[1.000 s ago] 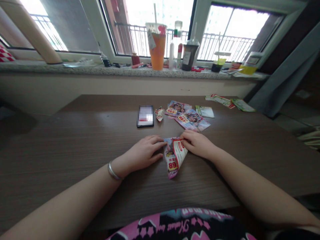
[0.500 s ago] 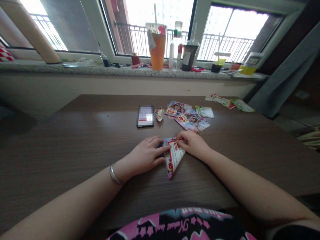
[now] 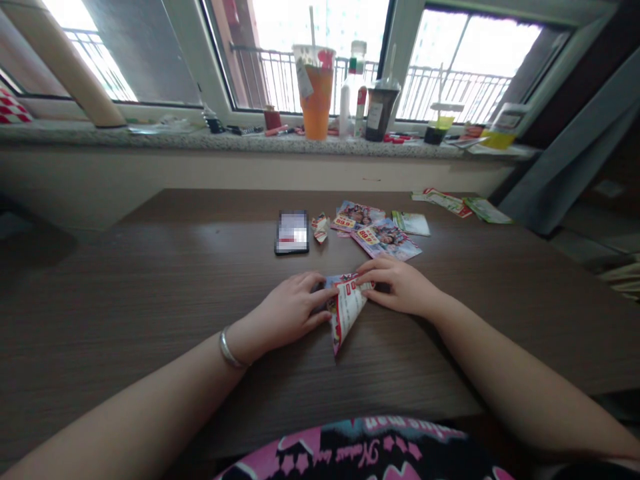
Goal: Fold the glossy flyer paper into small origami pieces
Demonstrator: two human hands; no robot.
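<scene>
A printed paper leaflet [image 3: 350, 310], folded into a narrow triangle with its point toward me, lies on the table between my hands. My left hand [image 3: 295, 307] rests at its left side, fingers spread, with the index fingertip on the paper. At the upper right corner, my right hand [image 3: 400, 283] touches the leaflet with outstretched fingers, the thumb apart from them. The paper's right side curves up a little near that thumb. Just beyond my right hand lie flat leaflets [image 3: 387, 239] with the same kind of colourful print.
Beyond my hands are a phone [image 3: 292, 232] with a blurred screen and a small folded paper piece [image 3: 321, 228]. Green-and-white packets [image 3: 486, 210] lie at the table's far right. Drink cups, including a tall orange one [image 3: 316, 100], and bottles stand on the windowsill [image 3: 225, 141].
My right hand has shifted slightly right and its fingers have stretched out from a pinch on the leaflet's top edge. The leaflet's right side has curved up slightly; my left hand stays nearly still.
</scene>
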